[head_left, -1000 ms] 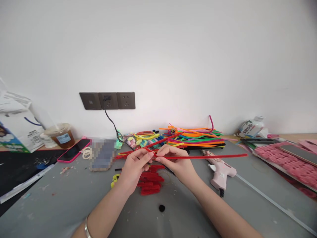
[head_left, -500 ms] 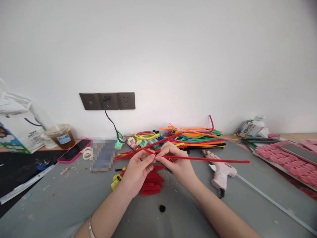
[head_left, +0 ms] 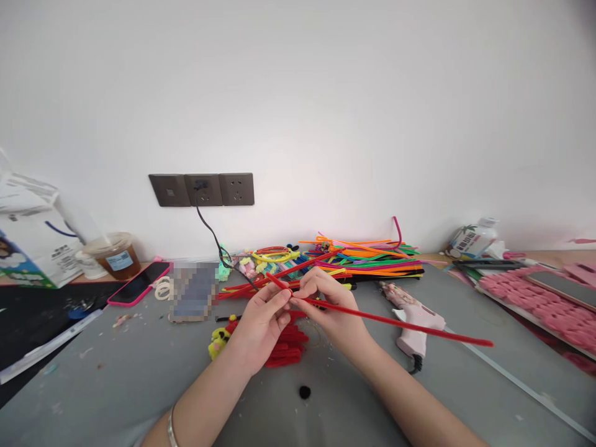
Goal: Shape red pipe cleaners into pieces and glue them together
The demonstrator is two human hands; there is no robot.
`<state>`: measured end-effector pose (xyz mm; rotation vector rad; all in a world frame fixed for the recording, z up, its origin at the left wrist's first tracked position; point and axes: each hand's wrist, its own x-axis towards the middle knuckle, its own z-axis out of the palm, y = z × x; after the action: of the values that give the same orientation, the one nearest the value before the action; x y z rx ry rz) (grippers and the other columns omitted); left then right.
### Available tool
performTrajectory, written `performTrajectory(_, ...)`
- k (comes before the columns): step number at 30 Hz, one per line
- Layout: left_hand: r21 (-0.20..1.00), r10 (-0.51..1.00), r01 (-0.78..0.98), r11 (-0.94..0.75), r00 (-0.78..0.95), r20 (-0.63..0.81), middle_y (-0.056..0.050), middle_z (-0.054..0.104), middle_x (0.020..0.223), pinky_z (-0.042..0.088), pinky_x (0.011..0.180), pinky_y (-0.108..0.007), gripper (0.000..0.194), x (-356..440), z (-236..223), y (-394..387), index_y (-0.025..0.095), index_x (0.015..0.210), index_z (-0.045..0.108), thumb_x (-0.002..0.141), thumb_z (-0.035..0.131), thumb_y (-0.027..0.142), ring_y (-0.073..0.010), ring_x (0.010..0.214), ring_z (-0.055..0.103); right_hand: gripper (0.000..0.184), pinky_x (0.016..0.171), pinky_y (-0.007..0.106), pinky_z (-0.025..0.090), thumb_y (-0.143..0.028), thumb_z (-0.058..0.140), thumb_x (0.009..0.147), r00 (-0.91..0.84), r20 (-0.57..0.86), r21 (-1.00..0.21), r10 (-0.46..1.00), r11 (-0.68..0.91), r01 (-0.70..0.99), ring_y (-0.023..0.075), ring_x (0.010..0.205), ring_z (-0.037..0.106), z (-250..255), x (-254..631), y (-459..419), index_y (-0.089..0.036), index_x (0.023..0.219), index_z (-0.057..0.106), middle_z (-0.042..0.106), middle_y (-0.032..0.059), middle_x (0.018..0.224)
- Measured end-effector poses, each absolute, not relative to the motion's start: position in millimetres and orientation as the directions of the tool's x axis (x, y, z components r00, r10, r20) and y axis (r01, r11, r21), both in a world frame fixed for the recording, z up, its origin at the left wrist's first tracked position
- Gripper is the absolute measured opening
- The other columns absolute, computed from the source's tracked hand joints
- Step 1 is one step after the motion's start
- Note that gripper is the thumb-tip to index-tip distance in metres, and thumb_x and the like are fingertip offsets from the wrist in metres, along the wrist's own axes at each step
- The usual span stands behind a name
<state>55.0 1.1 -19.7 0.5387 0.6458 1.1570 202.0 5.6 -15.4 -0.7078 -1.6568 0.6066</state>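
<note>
Between both hands is a red pipe cleaner [head_left: 405, 324], its long end reaching out to the right and sloping down. A short end pokes up at the upper left of the fingers. My left hand [head_left: 265, 320] pinches it with thumb and forefinger. Close beside, my right hand [head_left: 328, 301] pinches the same pipe cleaner, fingertips nearly touching the left ones. Just how it is bent there is partly hidden by the fingers. Below the hands lies a pile of red pipe-cleaner pieces [head_left: 286, 354], with a yellow fuzzy piece [head_left: 218, 343] to its left.
A pink glue gun [head_left: 416, 323] lies to the right, and a black pompom [head_left: 304, 392] sits nearer me. Coloured pipe cleaners [head_left: 372, 261] are heaped by the wall. At left stand a drink cup [head_left: 116, 257] and a pink-cased phone [head_left: 139, 284]; pink fuzzy pieces [head_left: 535, 304] lie far right.
The long end of the red pipe cleaner has swung downward, from nearly level to sloping. Its short end now points up more at the upper left. Both hands stay in nearly the same place.
</note>
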Motion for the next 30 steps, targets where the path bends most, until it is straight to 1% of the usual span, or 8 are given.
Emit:
performTrajectory(4, 0.717, 0.958, -0.641, 0.274, 0.243, -0.149, 0.006, 0.052, 0.063, 0.036, 0.050, -0.017, 0.035, 52, -16, 3, 0.014, 0.072, 0.061, 0.057, 0.091, 0.022, -0.0037, 0.056, 0.042, 0.007, 0.065, 0.028, 0.045, -0.018, 0.069, 0.085, -0.227, 0.636, -0.742, 0.738, 0.665, 0.086, 0.0158, 0.073, 0.056, -11, 209, 6, -0.021, 0.080, 0.066, 0.060, 0.0019, 0.080)
performTrajectory(8, 0.786, 0.951, -0.560, 0.262, 0.290, -0.111, 0.006, 0.049, 0.063, 0.033, 0.050, -0.017, 0.039, 48, -15, 4, 0.015, 0.070, 0.052, 0.063, 0.089, 0.025, -0.0034, 0.054, 0.035, 0.004, 0.070, 0.029, 0.045, -0.021, 0.068, 0.087, -0.335, 0.564, -0.794, 0.755, 0.608, 0.035, 0.0165, 0.078, 0.056, -7, 217, 7, -0.020, 0.084, 0.066, 0.061, 0.0025, 0.082)
performTrajectory(13, 0.878, 0.929, -0.420, 0.228, 0.363, -0.067, 0.008, 0.044, 0.059, 0.031, 0.052, -0.019, 0.049, 44, -12, 2, 0.018, 0.066, 0.038, 0.066, 0.086, 0.027, -0.0045, 0.054, 0.035, 0.010, 0.072, 0.028, 0.044, -0.026, 0.069, 0.087, -0.431, 0.413, -0.902, 0.802, 0.425, -0.072, 0.0153, 0.078, 0.055, -4, 225, 7, -0.019, 0.082, 0.064, 0.060, 0.0016, 0.083)
performTrajectory(17, 0.936, 0.872, -0.277, 0.215, 0.486, -0.056, 0.008, 0.042, 0.056, 0.023, 0.051, -0.022, 0.055, 40, -11, 0, 0.019, 0.061, 0.030, 0.067, 0.085, 0.027, -0.0046, 0.052, 0.033, 0.012, 0.070, 0.028, 0.044, -0.027, 0.071, 0.085, -0.580, 0.300, -0.952, 0.757, 0.275, -0.134, 0.0142, 0.075, 0.053, 1, 231, 7, -0.017, 0.082, 0.065, 0.059, 0.0008, 0.080)
performTrajectory(20, 0.949, 0.836, -0.220, 0.223, 0.545, -0.070, 0.007, 0.042, 0.055, 0.019, 0.050, -0.022, 0.056, 38, -11, -1, 0.019, 0.061, 0.029, 0.066, 0.085, 0.027, -0.0045, 0.051, 0.032, 0.014, 0.069, 0.027, 0.043, -0.028, 0.072, 0.085, -0.658, 0.245, -0.970, 0.713, 0.180, -0.165, 0.0138, 0.075, 0.053, 5, 233, 6, -0.016, 0.083, 0.065, 0.059, 0.0010, 0.080)
performTrajectory(24, 0.946, 0.814, -0.220, 0.237, 0.576, -0.070, 0.008, 0.043, 0.056, 0.020, 0.050, -0.021, 0.058, 38, -10, -2, 0.020, 0.062, 0.029, 0.062, 0.087, 0.025, -0.0039, 0.051, 0.032, 0.015, 0.070, 0.027, 0.044, -0.028, 0.074, 0.083, -0.668, 0.260, -0.961, 0.698, 0.119, -0.249, 0.0136, 0.077, 0.054, 7, 232, 5, -0.017, 0.082, 0.063, 0.058, 0.0010, 0.082)
performTrajectory(27, 0.941, 0.791, -0.221, 0.257, 0.607, -0.073, 0.007, 0.049, 0.062, 0.024, 0.051, -0.020, 0.054, 38, -8, -2, 0.018, 0.064, 0.035, 0.059, 0.088, 0.022, -0.0043, 0.053, 0.038, 0.015, 0.073, 0.028, 0.047, -0.026, 0.075, 0.081, -0.669, 0.260, -0.954, 0.697, 0.078, -0.290, 0.0146, 0.080, 0.058, 6, 230, 5, -0.016, 0.080, 0.064, 0.060, 0.0018, 0.084)
performTrajectory(30, 0.941, 0.755, -0.206, 0.270, 0.651, -0.075, 0.005, 0.053, 0.065, 0.027, 0.051, -0.020, 0.048, 39, -9, -2, 0.017, 0.067, 0.043, 0.057, 0.090, 0.021, -0.0046, 0.055, 0.041, 0.011, 0.073, 0.028, 0.049, -0.021, 0.075, 0.081, -0.711, 0.223, -0.959, 0.667, 0.017, -0.284, 0.0151, 0.081, 0.061, 4, 228, 4, -0.016, 0.081, 0.065, 0.066, 0.0035, 0.085)
